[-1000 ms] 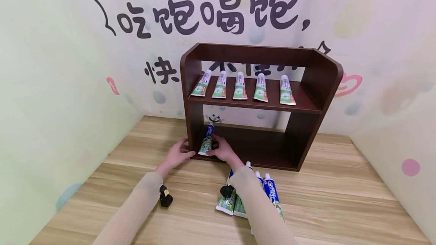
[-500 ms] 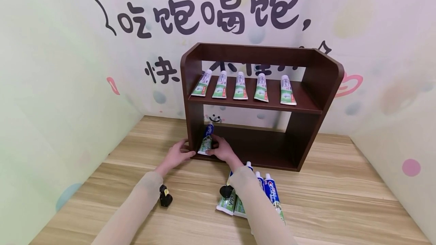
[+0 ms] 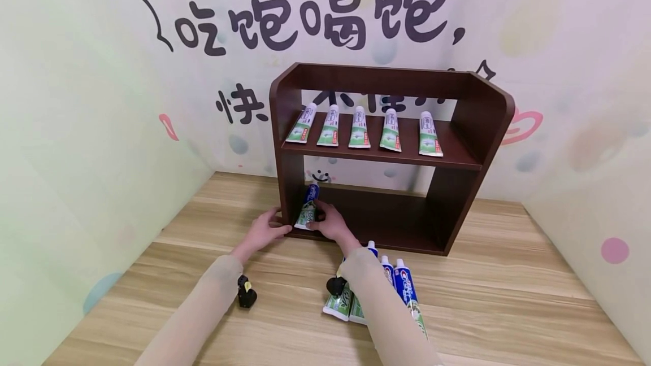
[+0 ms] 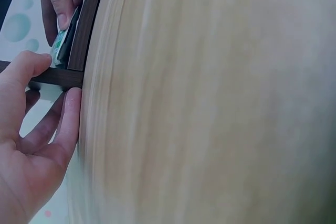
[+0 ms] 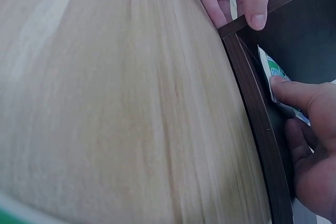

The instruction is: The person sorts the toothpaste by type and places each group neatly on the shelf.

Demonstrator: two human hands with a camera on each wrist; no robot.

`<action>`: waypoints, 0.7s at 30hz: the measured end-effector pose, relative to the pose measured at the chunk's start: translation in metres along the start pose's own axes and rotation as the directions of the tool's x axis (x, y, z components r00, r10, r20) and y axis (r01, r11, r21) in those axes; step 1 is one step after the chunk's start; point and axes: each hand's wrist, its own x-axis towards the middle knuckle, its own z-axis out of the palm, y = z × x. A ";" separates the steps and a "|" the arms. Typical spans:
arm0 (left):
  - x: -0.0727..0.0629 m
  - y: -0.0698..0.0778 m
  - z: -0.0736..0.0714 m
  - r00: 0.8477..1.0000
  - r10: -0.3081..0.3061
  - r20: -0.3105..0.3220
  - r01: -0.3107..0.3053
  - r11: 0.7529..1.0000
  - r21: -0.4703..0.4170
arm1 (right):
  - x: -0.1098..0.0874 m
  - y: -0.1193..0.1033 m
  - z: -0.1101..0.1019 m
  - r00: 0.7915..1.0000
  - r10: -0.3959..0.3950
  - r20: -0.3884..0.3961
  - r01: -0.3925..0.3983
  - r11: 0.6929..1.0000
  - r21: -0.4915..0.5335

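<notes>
Right hand (image 3: 331, 222) pinches a blue-and-green plastic toothpaste tube (image 3: 308, 206) inside the lower level of a dark-brown wooden two-tier shelf (image 3: 391, 222), just beside its left side panel. Left hand (image 3: 263, 231) grips that panel's front edge. Judgement: pinch lightly, align tube with panel, seat it flat before letting go.

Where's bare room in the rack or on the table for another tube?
Free: lower shelf, between the right grip and right side panel; table, right of the loose tubes. Crowded: upper shelf, five tubes; lower shelf's left end, held tube; table under the right sleeve.
</notes>
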 end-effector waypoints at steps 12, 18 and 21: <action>0.001 0.000 0.000 1.000 -0.004 0.001 0.004 1.000 0.019 | 0.000 -0.001 0.000 1.000 0.010 0.002 -0.010 1.000 -0.018; 0.001 -0.001 0.000 1.000 -0.003 -0.004 0.003 1.000 0.028 | -0.001 -0.003 0.000 1.000 0.000 -0.007 0.000 1.000 -0.019; 0.001 0.000 0.000 1.000 0.001 -0.004 -0.001 0.999 0.032 | -0.001 -0.002 0.000 1.000 -0.005 -0.008 0.004 1.000 -0.027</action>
